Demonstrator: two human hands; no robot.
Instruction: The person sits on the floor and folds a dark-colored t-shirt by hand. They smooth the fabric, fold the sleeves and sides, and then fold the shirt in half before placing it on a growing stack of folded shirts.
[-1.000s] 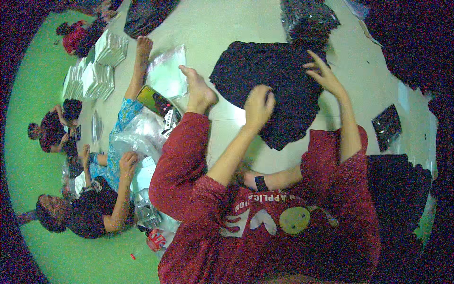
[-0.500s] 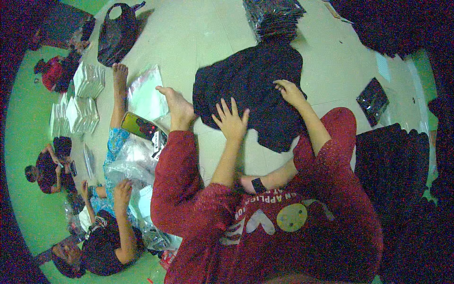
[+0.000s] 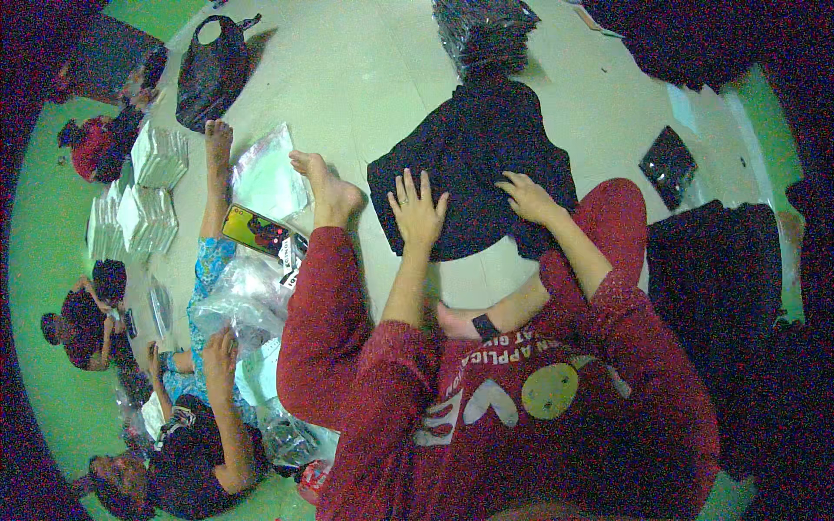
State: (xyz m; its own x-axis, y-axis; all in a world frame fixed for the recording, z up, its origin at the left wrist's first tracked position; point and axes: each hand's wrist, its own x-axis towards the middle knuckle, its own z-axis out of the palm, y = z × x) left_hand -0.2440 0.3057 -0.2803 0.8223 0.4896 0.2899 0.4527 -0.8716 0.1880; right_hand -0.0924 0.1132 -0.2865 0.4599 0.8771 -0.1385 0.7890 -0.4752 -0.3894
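A black garment [image 3: 478,148] is spread on the pale tiled floor between my legs; its exact kind is hard to make out. My left hand [image 3: 418,210] rests on its near left part, palm down with the fingers spread. On the right side of the cloth lies my right hand [image 3: 530,198], its fingers stretched out and slightly bent. Neither hand grips anything. Just beyond the garment's far end is a stack of black items in shiny clear plastic [image 3: 486,39].
Left of my leg lie a phone [image 3: 255,227], clear plastic bags [image 3: 239,291] and a seated person [image 3: 200,443]. White packets [image 3: 148,208] are stacked farther left. A black bag [image 3: 213,74] stands at far left. At right are a wrapped black packet [image 3: 669,168] and a dark cloth pile [image 3: 717,278].
The garment's near edge has been spread out straighter and wider. My left hand has shifted slightly left and down; my right hand has come down nearer to me with its fingers straighter.
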